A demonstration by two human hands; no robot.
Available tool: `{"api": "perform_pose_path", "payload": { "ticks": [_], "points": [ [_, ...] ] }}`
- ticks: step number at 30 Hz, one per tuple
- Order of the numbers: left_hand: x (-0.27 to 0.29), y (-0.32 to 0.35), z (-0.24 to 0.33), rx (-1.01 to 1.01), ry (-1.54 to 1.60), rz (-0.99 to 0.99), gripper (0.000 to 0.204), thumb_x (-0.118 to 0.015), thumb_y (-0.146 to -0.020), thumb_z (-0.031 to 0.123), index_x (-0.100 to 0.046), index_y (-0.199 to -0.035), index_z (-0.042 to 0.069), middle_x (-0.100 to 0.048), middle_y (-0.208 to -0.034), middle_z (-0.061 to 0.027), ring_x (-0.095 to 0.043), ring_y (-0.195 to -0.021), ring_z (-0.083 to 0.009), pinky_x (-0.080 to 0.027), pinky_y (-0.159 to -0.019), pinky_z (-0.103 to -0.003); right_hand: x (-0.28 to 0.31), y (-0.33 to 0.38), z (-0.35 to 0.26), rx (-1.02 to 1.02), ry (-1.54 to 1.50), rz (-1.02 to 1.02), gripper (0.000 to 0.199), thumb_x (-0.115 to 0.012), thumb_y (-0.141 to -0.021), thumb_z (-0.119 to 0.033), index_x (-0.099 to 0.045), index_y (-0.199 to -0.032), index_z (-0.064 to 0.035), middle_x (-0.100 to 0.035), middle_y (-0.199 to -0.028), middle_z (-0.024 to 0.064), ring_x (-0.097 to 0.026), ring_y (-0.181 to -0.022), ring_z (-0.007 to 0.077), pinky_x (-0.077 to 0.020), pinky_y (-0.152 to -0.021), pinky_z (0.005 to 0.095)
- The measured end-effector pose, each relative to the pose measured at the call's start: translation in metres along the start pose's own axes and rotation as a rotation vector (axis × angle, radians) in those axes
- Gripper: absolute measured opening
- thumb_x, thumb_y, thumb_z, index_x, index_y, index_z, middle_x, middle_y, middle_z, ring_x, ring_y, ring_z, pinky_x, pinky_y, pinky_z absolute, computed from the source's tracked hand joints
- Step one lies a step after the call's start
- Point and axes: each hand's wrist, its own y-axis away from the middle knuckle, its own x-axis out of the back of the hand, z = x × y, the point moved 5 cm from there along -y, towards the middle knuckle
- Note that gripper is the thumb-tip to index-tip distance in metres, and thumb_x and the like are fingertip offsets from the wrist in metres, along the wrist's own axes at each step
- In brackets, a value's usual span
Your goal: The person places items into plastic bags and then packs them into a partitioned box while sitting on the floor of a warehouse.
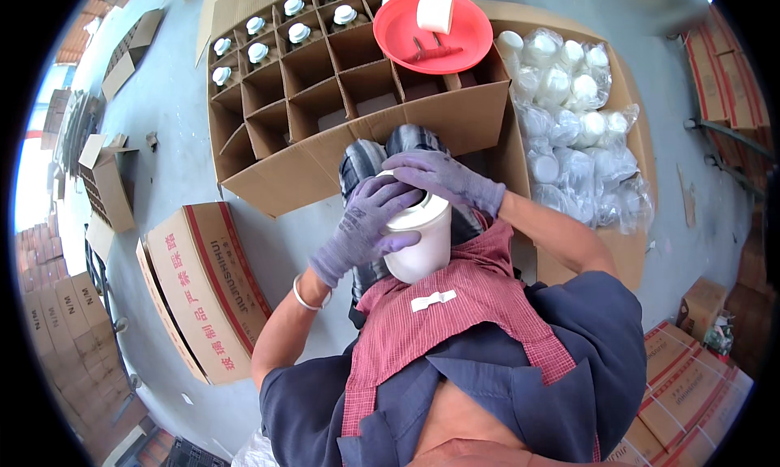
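Observation:
A smooth white tub-like container stands upright on my lap, with a dark gap showing at its top between my fingers. My left hand, in a grey-purple glove, is closed around its near left side and upper rim. The gloved right hand is bent over the far right part of its top; its fingertips meet the left hand's and partly hide the rim. Just beyond my knees is a large divided carton, its far cells holding bottles with white caps. Several of the nearer cells hold no bottle.
On the carton's right corner sits a red basin with a white roll and a red-handled tool. To the right, an open carton holds bagged white-capped items. A printed carton stands at left.

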Motion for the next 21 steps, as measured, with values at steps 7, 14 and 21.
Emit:
{"api": "perform_pose_path", "payload": {
  "ticks": [7,14,21],
  "points": [
    [0.011,0.004,0.000,0.198,0.620,0.301,0.058,-0.065,-0.087,0.030,-0.051,-0.137,0.003,-0.047,-0.141,-0.0178,-0.043,-0.134,-0.0323,-0.034,-0.111,-0.041,0.019,0.017,-0.031,0.087,-0.096,0.062,0.043,-0.047,-0.101,-0.031,-0.056,-0.128,0.0004,-0.060,-0.122,0.0166,-0.058,-0.115,0.0288,-0.0435,-0.101,0.0347],
    [0.022,-0.027,0.000,0.230,0.167,-0.110,0.095,-0.083,-0.066,0.040,-0.041,-0.148,0.015,-0.033,-0.151,-0.0218,-0.037,-0.137,-0.0410,-0.032,-0.114,-0.045,0.044,0.013,-0.002,-0.043,-0.451,0.453,0.038,-0.052,-0.101,-0.030,-0.058,-0.122,0.0017,-0.063,-0.113,0.0069,-0.060,-0.106,0.0151,-0.0480,-0.094,0.0289],
    [0.025,-0.007,-0.013,0.471,0.843,0.394,0.076,-0.059,-0.090,0.053,-0.039,-0.145,0.004,-0.041,-0.147,-0.0197,-0.053,-0.125,-0.0310,-0.044,-0.105,-0.046,0.075,-0.026,-0.069,0.331,-0.798,0.610,0.045,-0.053,-0.101,-0.030,-0.047,-0.133,-0.0006,-0.052,-0.130,0.0098,-0.050,-0.125,0.0209,-0.0380,-0.109,0.0349]
  ]
}}
